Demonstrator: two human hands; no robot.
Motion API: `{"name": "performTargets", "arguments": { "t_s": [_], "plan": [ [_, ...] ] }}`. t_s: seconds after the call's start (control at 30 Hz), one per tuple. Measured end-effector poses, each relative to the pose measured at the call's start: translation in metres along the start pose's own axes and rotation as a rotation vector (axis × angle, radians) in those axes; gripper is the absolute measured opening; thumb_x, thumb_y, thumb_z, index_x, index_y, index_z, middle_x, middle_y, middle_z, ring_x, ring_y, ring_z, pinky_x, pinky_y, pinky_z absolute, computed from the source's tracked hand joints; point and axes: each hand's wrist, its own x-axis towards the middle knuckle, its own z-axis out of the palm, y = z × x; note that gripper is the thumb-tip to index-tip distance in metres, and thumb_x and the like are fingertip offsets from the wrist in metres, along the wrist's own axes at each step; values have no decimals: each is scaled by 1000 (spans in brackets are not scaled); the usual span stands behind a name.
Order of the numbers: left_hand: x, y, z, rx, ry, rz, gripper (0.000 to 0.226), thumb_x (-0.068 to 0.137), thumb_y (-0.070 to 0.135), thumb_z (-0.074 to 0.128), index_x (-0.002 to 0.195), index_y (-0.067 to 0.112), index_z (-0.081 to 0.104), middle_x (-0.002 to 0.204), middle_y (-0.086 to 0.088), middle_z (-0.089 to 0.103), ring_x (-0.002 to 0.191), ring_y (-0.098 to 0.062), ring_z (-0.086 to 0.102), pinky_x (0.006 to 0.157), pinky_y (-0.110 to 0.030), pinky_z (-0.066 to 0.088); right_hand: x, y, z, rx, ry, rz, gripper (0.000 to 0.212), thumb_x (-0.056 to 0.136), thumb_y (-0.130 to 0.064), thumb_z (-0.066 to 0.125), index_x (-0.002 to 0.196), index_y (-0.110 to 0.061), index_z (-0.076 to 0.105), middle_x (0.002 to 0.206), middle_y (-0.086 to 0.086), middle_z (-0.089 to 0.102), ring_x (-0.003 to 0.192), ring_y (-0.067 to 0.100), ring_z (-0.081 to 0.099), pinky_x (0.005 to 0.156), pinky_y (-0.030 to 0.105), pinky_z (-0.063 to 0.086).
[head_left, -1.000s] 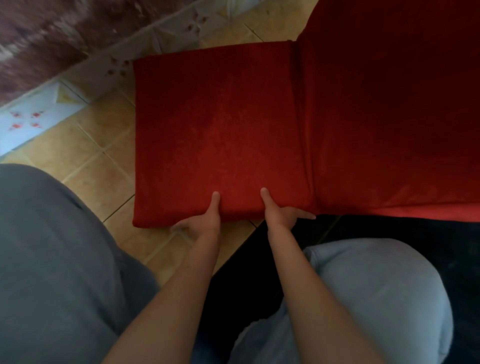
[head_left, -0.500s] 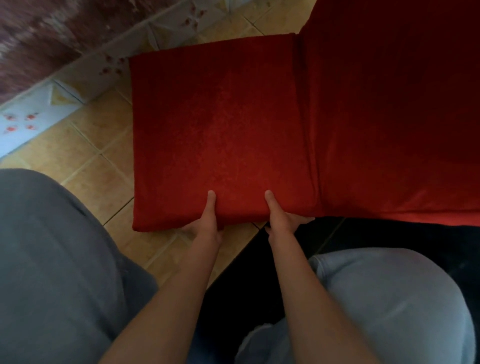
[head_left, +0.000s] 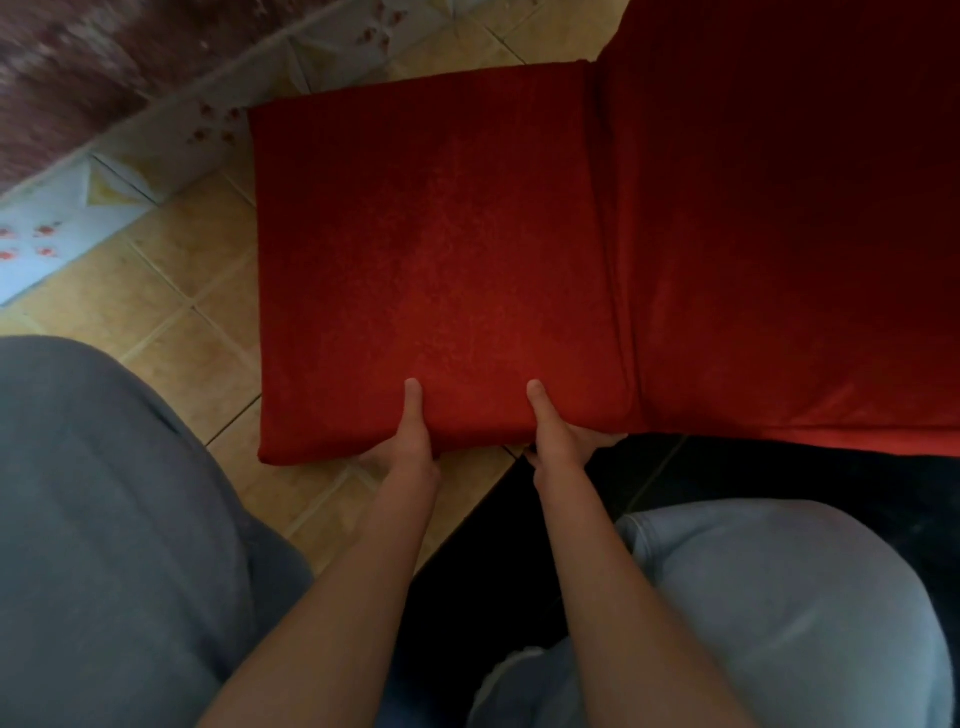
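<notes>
Ahead of both hands, red cushion (head_left: 441, 260): left grip (head_left: 402, 447), right grip (head_left: 561, 441) clamp near edge.

A cushion (head_left: 436, 260) sits over the tiled floor (head_left: 171, 291), its right edge touching a larger cushion (head_left: 779, 234). The left hand (head_left: 408, 447) and, just right of it, the right hand (head_left: 563, 441) grip its near edge.

Both bare forearms reach from 6 o'clock toward 12, nearly parallel and close together. The left hand (head_left: 410, 441) and right hand (head_left: 558, 439) each grip the near edge of the red cushion (head_left: 441, 249), thumbs straight on top pointing to 12, fingers tucked beneath.
</notes>
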Motion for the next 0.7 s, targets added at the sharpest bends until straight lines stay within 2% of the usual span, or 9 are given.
{"name": "performTargets", "arguments": {
  "t_s": [0.07,0.13,0.2,0.27,0.33,0.43,0.6,0.7],
  "plan": [
    [-3,0,2,84,60,16,116,59,70,73,148,15,24,143,-7,45,127,-25,50,105,-47,43,-2,0,1,2,33,-32,138,55,-24,94,152,-26,-4,147,8,39,127,24,48,104,51,43],
    [-9,0,5,-2,203,92,129,54,63,82,151,15,11,148,-7,38,130,-24,46,108,-45,39,-4,-1,2,-2,53,-46,143,53,-26,94,152,-26,-9,146,8,40,126,23,48,104,49,43],
    [-14,2,9,49,322,146,138,55,61,83,151,11,-3,151,-8,31,135,-24,38,113,-42,31,-6,-1,3,-21,84,-53,147,53,-30,94,151,-24,-16,145,9,40,126,24,48,107,45,41],
    [-18,3,11,102,337,155,143,59,63,80,149,8,-16,155,-11,22,141,-26,28,117,-40,23,-8,-2,7,-62,129,-67,149,55,-36,93,149,-16,-21,145,13,41,128,27,47,106,36,38],
    [-15,2,11,121,349,159,143,62,64,78,147,5,-21,156,-13,17,143,-27,23,118,-40,20,-11,-3,14,-84,159,-77,148,60,-38,90,147,-10,-25,144,17,40,127,29,47,103,34,38],
    [-14,3,13,94,329,170,144,60,61,80,148,7,-21,155,-12,18,142,-26,25,117,-41,22,-13,-6,20,-74,158,-60,149,60,-37,90,145,-11,-29,144,18,39,128,30,46,102,36,38],
    [-7,1,12,-41,278,140,146,52,54,88,151,16,-13,151,-8,28,136,-24,37,111,-47,35,-14,-10,18,-7,146,-24,155,53,-31,94,145,-23,-31,150,12,33,133,27,40,109,44,35],
    [-3,0,10,-76,253,127,147,48,53,90,152,21,-8,151,-6,29,135,-23,38,110,-48,37,-15,-8,17,26,154,-23,156,51,-29,95,146,-27,-30,150,10,34,131,26,42,108,44,37]
  ]
}}
